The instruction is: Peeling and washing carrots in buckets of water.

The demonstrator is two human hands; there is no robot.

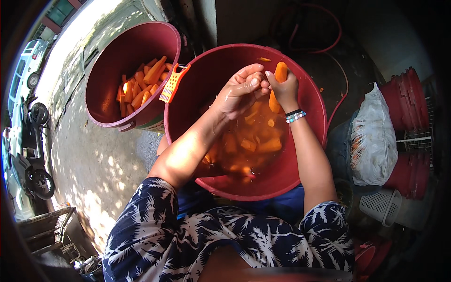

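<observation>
My right hand (283, 89) grips an orange carrot (280, 75) upright over a large red tub (300, 169). My left hand (240, 90) rests against the carrot's side, its fingers curled toward it; whether it holds anything I cannot see. The tub holds water with several carrot pieces (256, 141) in it. An orange peeler (173, 83) hangs on the tub's left rim. Behind it to the left stands a second red tub (105, 70) with several peeled carrots (141, 87) inside.
A white sack (373, 136) lies at the right, beside stacked red buckets (413, 98) and a white plastic basket (383, 204). A red hose (329, 47) loops on the dark ground behind. Motorbikes (28, 141) and a car (26, 66) stand far left.
</observation>
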